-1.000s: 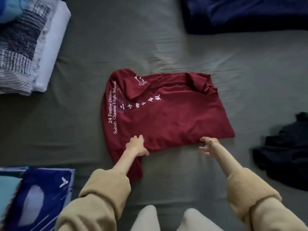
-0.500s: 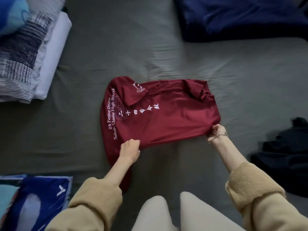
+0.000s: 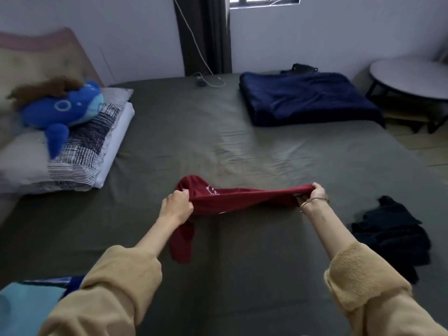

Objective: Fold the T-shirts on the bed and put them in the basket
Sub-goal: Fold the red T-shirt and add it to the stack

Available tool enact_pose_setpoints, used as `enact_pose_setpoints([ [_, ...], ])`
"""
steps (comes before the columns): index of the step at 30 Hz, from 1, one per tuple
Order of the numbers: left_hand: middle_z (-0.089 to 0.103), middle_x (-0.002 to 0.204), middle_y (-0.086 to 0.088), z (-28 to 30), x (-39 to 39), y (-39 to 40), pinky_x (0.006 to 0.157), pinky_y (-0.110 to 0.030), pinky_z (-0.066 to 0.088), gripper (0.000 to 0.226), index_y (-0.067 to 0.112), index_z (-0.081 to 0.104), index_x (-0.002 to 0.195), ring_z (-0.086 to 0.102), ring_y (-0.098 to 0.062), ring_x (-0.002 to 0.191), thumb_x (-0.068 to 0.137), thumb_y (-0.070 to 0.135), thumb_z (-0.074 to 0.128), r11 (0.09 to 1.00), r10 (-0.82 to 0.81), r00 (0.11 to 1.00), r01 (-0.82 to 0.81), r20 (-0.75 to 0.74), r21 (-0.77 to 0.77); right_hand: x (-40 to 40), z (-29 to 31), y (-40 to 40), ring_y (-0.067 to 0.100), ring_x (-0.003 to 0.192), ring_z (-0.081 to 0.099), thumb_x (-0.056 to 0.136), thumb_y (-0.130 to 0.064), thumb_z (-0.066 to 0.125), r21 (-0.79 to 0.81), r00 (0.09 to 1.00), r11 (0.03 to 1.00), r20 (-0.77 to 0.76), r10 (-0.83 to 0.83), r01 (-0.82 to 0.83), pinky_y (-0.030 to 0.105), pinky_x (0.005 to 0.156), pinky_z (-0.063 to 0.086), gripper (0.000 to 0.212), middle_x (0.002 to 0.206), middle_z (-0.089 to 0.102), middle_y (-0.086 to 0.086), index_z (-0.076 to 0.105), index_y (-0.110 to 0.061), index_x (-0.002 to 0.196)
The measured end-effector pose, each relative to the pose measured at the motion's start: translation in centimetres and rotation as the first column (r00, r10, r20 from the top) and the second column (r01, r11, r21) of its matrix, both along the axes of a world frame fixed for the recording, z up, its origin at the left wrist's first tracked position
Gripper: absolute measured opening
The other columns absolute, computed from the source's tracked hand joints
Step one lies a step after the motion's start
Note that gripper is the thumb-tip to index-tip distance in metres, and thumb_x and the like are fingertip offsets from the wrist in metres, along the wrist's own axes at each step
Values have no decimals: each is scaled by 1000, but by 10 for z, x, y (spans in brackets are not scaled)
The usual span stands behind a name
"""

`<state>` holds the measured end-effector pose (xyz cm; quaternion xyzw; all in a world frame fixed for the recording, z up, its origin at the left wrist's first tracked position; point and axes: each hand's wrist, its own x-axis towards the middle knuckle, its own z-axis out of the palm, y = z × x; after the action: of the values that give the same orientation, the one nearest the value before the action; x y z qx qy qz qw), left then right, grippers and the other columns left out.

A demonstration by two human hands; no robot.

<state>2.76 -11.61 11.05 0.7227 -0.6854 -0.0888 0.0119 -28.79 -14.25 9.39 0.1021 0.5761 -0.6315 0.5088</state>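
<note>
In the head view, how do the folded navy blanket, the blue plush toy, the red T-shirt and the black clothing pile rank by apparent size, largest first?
1. Navy blanket
2. Red T-shirt and blue plush toy: they look similar, so unranked; the shirt is bunched between both hands.
3. Black clothing pile: roughly comparable too, but nearer the camera, so unsure.

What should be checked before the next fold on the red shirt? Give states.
1. Left hand grips the red T-shirt: ok.
2. Right hand grips the other end: ok.
3. Shirt stretched between both hands: ok.
4. Shirt fully gathered: not ok, a piece hangs below the left hand.
5. Bare bed sheet beneath to lay it down: ok.
6. Basket location: cannot tell, none in view.
7. More to fold: black garment lies crumpled to the right, not ok.
</note>
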Motion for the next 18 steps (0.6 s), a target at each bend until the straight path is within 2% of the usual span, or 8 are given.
enact_pose_setpoints([
  [3,64,100,-23,39,6,2,75,-42,46,19,0,51,105,62,-40,95,90,3,39,984,2,999,7,50,-177,2,46,15,12,57,48,91,-20,53,-70,992,992,-57,-112,108,25,50,43,26,76,49,1,39,-16,69],
  [5,64,96,-24,66,9,0,71,-44,45,22,-1,48,111,62,-42,91,91,1,39,950,8,1000,2,29,-313,3,79,22,11,55,49,90,-19,54,-139,983,980,-95,-159,145,23,50,43,27,74,50,-1,40,-16,67],
  [7,61,92,-24,93,12,-1,68,-44,42,19,0,47,108,60,-42,86,93,2,38,886,-3,999,-22,-52,-464,3,114,27,11,56,50,89,-20,56,-203,974,968,-137,-179,150,22,53,45,26,73,50,-1,43,-16,67],
  [10,55,89,-21,128,14,-12,68,-41,40,17,3,49,104,56,-37,81,92,2,36,773,-64,968,-106,-244,-625,-4,153,23,13,57,54,88,-21,57,-236,954,965,-245,-175,116,25,65,47,22,82,54,3,49,-12,70],
  [11,55,92,-21,137,13,-18,70,-41,41,19,2,50,103,55,-37,84,91,-1,35,742,-94,951,-130,-294,-658,-6,164,20,12,51,56,89,-21,57,-245,948,965,-273,-166,99,25,62,47,21,82,55,3,50,-11,71],
  [13,54,103,-24,148,11,-32,82,-45,43,24,-1,52,103,53,-38,97,89,-6,34,736,-85,930,-183,-357,-652,-8,173,12,5,30,51,91,-20,52,-259,948,964,-291,-132,55,23,47,41,24,64,57,1,44,-13,70],
  [16,56,112,-31,155,8,-62,87,-45,41,27,-8,51,109,54,-43,105,91,-6,31,870,99,948,-230,-302,-436,-9,178,-5,5,23,48,94,-17,46,-216,954,976,-296,-47,-18,20,39,37,26,32,50,-5,39,-13,69],
  [18,57,115,-32,152,10,-84,87,-43,42,25,-9,53,109,55,-44,107,95,1,35,952,134,975,-177,-179,-251,-15,173,-21,7,26,51,96,-15,43,-194,958,978,-285,17,-75,18,38,39,26,36,54,-2,41,-11,70],
])
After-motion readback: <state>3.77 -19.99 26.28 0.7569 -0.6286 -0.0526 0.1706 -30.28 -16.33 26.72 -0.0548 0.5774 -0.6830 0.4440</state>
